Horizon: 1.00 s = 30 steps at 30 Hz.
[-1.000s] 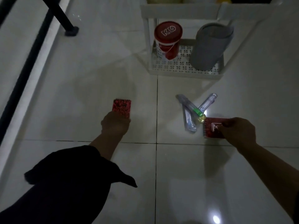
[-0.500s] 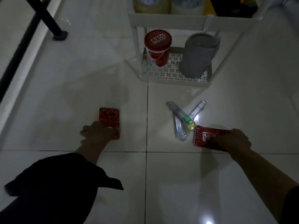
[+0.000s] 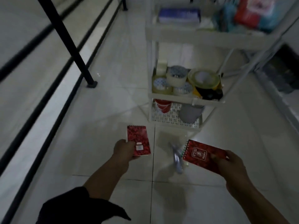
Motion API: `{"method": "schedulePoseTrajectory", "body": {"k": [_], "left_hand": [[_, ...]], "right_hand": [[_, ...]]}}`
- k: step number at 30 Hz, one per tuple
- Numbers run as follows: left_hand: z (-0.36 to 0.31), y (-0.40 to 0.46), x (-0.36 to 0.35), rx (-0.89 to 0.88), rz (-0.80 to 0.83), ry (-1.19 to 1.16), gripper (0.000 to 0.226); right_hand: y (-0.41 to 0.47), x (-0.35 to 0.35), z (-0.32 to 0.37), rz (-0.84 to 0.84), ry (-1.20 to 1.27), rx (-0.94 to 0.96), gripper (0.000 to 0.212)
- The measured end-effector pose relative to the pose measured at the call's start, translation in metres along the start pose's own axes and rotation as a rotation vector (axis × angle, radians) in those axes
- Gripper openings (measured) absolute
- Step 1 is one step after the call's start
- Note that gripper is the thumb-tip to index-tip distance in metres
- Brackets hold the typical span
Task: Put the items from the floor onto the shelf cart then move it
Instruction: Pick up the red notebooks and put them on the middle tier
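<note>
My left hand [image 3: 123,149] grips a small red notebook [image 3: 138,139] by its lower left corner, lifted off the floor. My right hand [image 3: 229,165] pinches a second red spiral notebook [image 3: 202,155] by its right end, also raised and tilted. Below and between them, several clear pens [image 3: 177,156] lie blurred on the white tile floor. The white shelf cart [image 3: 186,98] stands just beyond, its three tiers in view.
The cart's middle tier holds several tape rolls [image 3: 176,76]; the bottom tier has a red tub [image 3: 162,105] and a grey container [image 3: 190,114]; the top tier carries boxes and packets. A black metal leg [image 3: 72,46] and black rails run along the left.
Both hands have lifted their notebooks off the floor. The view has tilted up, so the cart's upper tiers now show.
</note>
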State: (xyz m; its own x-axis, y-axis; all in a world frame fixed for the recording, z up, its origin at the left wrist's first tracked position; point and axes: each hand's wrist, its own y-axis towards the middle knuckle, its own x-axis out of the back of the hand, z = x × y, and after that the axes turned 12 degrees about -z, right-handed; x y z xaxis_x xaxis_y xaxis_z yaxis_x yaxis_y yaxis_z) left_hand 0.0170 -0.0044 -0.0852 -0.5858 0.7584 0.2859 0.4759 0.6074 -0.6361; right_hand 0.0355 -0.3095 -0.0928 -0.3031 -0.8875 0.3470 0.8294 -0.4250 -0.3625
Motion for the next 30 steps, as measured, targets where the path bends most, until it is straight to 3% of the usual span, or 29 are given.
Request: {"method": "schedulePoseTrajectory", "body": {"k": [11,14,18,23,30], "left_hand": [[-0.177,-0.122,0.022,-0.427,0.155,-0.148,0.007],[-0.208,-0.142,0.025,-0.516,0.217,-0.186,0.012],[-0.229,-0.159,0.021,-0.501,0.247,-0.210,0.015],[-0.237,-0.168,0.026,-0.436,0.243,-0.171,0.016],[-0.242,-0.171,0.042,-0.533,0.131,-0.020,0.016]], "right_hand": [[-0.023,0.020,0.285,0.010,0.501,0.435,0.014],[0.006,-0.007,0.351,-0.053,0.414,0.498,0.007],[0.056,-0.063,0.403,-0.018,0.328,0.400,0.007],[0.094,-0.109,0.415,0.060,0.237,0.290,0.028],[0.106,-0.139,0.432,-0.035,-0.262,0.512,0.051]]}}
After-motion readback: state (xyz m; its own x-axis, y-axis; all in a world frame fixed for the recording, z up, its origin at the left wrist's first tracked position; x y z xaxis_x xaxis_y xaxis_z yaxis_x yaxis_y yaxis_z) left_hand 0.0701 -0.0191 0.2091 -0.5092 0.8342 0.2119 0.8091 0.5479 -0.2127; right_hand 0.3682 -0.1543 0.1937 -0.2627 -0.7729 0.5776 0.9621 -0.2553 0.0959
